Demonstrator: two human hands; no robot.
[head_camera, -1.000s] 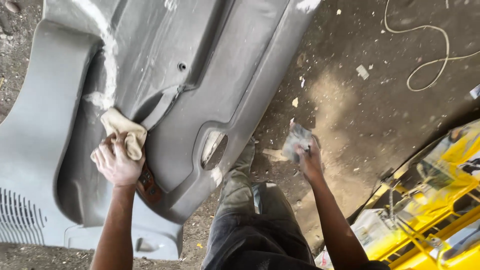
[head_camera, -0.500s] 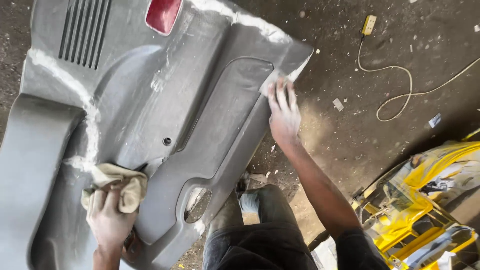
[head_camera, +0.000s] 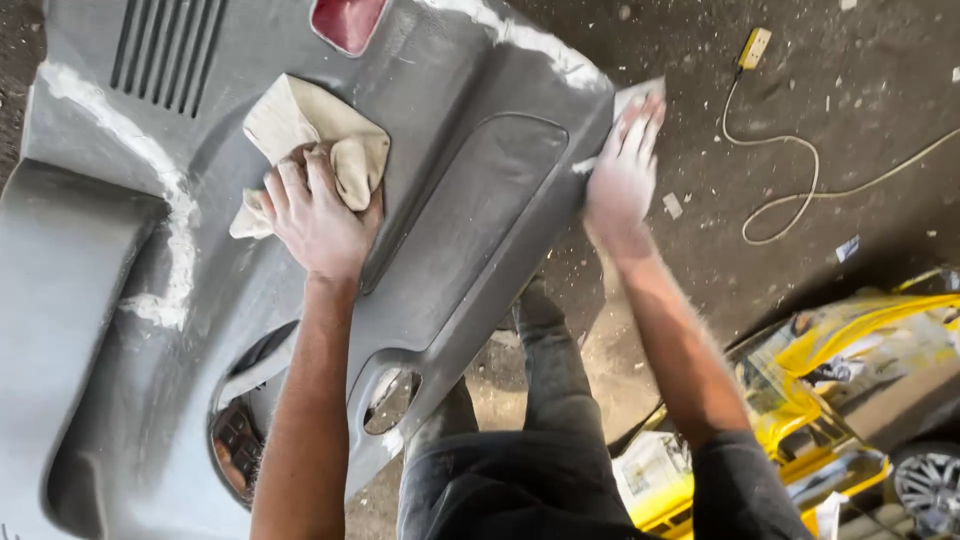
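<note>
A large grey car door panel (head_camera: 470, 200) stands tilted on the dirt ground, streaked with white filler. My left hand (head_camera: 315, 210) presses a beige cloth (head_camera: 315, 130) flat against the panel's middle. My right hand (head_camera: 625, 170) lies with fingers spread on the panel's right edge, over a small pale sheet of sandpaper (head_camera: 632, 95) pinned against it. A red lens (head_camera: 348, 20) sits at the panel's top, and a vent grille (head_camera: 165, 50) lies to its left.
A yellow car body (head_camera: 830, 380) with a wheel (head_camera: 930, 485) is at the lower right. A pale cable (head_camera: 800, 180) with a yellow plug (head_camera: 755, 45) snakes over the dusty ground. My dark-trousered legs (head_camera: 540, 380) stand beside the panel.
My left hand has slid the cloth up the panel, from near the handle opening to the middle. My right hand stays on the right edge. The view has shifted slightly.
</note>
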